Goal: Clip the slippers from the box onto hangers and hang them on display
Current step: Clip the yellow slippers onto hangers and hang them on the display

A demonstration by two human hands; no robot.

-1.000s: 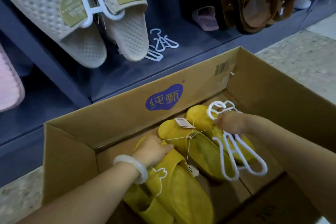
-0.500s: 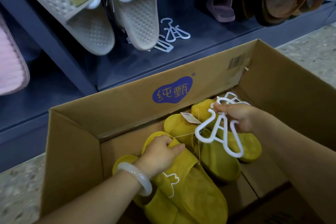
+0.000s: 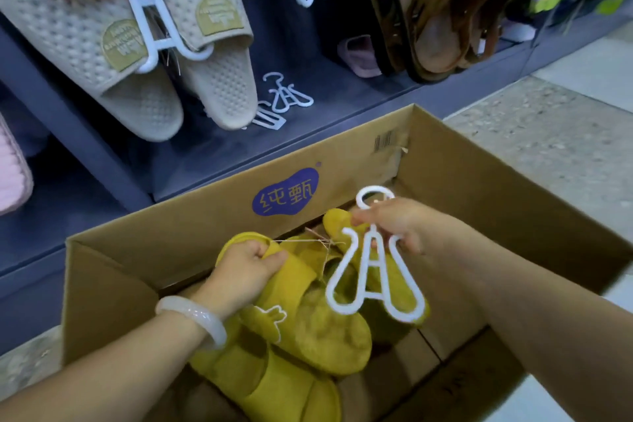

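An open cardboard box (image 3: 212, 226) on the floor holds several yellow plush slippers. My left hand (image 3: 248, 267) grips the toe end of one yellow slipper (image 3: 315, 325), which is tied by a string to another slipper (image 3: 337, 219) further back. My right hand (image 3: 394, 226) pinches a white plastic hanger (image 3: 373, 281) by its neck, just under the hook. The hanger's two loops hang down over the slippers, apart from them. More yellow slippers (image 3: 274, 384) lie at the near end of the box.
Beige slippers (image 3: 144, 55) on a white hanger hang on the dark display rack behind the box. Spare white hangers (image 3: 284, 99) lie on the rack's base shelf, and others hang above. Brown slippers (image 3: 442, 10) hang at the right, a pink slipper (image 3: 10, 168) at the left.
My right hand has lifted the white hanger and turned it so its loops point down. My left hand has tightened on the yellow slipper and raised its toe end slightly.
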